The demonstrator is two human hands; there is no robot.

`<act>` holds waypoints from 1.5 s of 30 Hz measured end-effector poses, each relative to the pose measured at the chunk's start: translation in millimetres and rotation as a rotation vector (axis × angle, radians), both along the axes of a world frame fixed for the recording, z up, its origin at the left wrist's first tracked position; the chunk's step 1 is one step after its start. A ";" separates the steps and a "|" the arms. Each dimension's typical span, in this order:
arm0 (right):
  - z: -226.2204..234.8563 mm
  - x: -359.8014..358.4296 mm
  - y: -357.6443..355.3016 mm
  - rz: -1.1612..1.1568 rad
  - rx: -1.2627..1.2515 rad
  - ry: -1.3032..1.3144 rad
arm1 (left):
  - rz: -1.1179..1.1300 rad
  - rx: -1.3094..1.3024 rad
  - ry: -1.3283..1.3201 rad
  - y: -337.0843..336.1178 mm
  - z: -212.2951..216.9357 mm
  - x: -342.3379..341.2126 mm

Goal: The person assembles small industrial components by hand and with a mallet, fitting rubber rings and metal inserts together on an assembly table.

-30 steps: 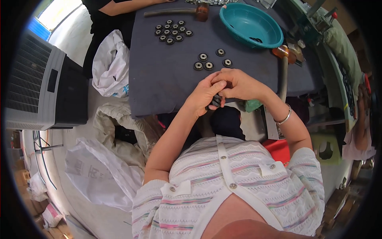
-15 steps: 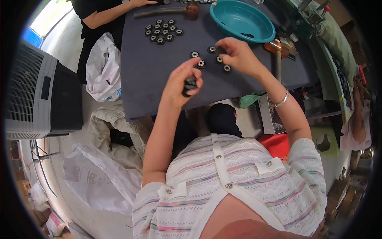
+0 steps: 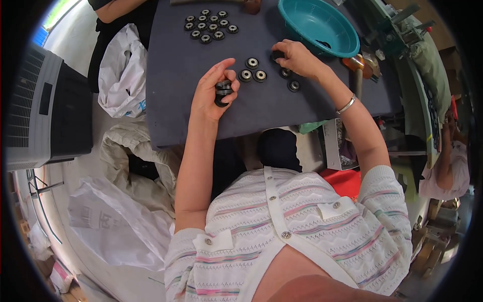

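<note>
My left hand (image 3: pixel 207 90) is closed round several small black ring-shaped caps (image 3: pixel 224 92), stacked in its curled fingers, with the index finger stretched out. Farther right, my right hand (image 3: pixel 297 58) pinches a black round cap (image 3: pixel 276 55) low over the table; what lies under it is hidden. Just below those fingertips are a black-rimmed bearing (image 3: pixel 285 73) and another bearing (image 3: pixel 294 85). Between my hands lie three bearings in a triangle, the top bearing (image 3: pixel 252 63) showing a bright metal centre.
A group of several black-rimmed bearings (image 3: pixel 206 39) lies far left on the dark table (image 3: pixel 171 90). The teal basin (image 3: pixel 322 30) at the far right has black pieces inside. Beside it rests an amber-headed mallet (image 3: pixel 354 63). A co-worker's arm (image 3: pixel 118 9) shows at the far left edge.
My left hand has drawn back left with the caps, uncovering a third bearing of the triangle. My right hand has brought its black cap down to where a bearing showed. The view has shifted.
</note>
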State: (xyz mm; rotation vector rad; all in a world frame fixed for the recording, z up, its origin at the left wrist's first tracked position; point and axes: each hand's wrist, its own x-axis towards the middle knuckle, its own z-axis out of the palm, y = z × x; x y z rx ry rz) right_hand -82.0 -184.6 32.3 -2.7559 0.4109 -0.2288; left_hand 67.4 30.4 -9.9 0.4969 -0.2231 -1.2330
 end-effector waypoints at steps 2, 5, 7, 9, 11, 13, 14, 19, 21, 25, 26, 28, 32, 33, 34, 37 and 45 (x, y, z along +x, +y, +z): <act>2.3 1.0 1.7 -0.002 0.004 0.029 | -0.005 -0.005 0.008 -0.8 -1.1 0.5; 5.8 3.4 2.5 -0.029 0.027 0.068 | -0.016 -0.018 -0.012 -1.0 -4.4 0.7; 6.6 3.6 2.4 -0.014 -0.024 0.092 | -0.024 -0.022 -0.031 -0.7 -5.7 0.4; 6.6 4.8 2.2 -0.010 -0.044 0.098 | -0.020 -0.016 -0.039 -0.6 -4.2 -0.3; 7.7 6.2 2.2 -0.002 -0.064 0.104 | -0.014 -0.006 -0.044 -1.2 -1.5 -0.9; 8.2 7.0 4.2 -0.024 -0.112 0.111 | -0.009 0.004 -0.049 -0.6 -3.1 -1.8; 6.0 7.2 4.9 -0.019 -0.111 0.116 | -0.006 0.000 -0.046 -0.3 -4.4 -2.0; -3.9 7.4 -3.8 -0.071 0.172 0.003 | 0.030 -0.014 0.005 -0.2 -3.5 -0.3; -1.4 2.8 -5.7 -0.090 0.213 0.026 | 0.005 -0.032 -0.001 0.9 -2.1 -1.7; -3.3 0.2 -11.1 -0.167 0.414 0.049 | 0.022 -0.017 -0.028 2.1 2.0 0.0; -4.3 -0.7 -13.0 -0.167 0.448 0.036 | 0.029 -0.022 -0.017 2.5 1.1 -0.7; -4.6 1.5 -14.7 -0.162 0.478 0.027 | 0.026 -0.014 -0.016 2.9 -0.2 1.3; -4.8 3.7 -11.4 -0.189 0.455 0.050 | 0.029 -0.009 -0.008 3.0 -0.7 1.3; -4.2 4.2 -9.4 -0.203 0.425 0.054 | 0.023 -0.019 -0.005 1.7 -1.3 0.9; -2.9 5.4 -7.5 -0.204 0.424 0.052 | 0.015 -0.029 -0.003 0.8 -1.0 0.8; 1.0 10.0 2.6 -0.038 -0.168 0.023 | 0.028 0.003 0.009 0.7 3.7 0.0; 21.8 13.1 50.4 -0.119 -0.422 -0.047 | 0.008 0.007 0.005 -4.2 -2.7 1.9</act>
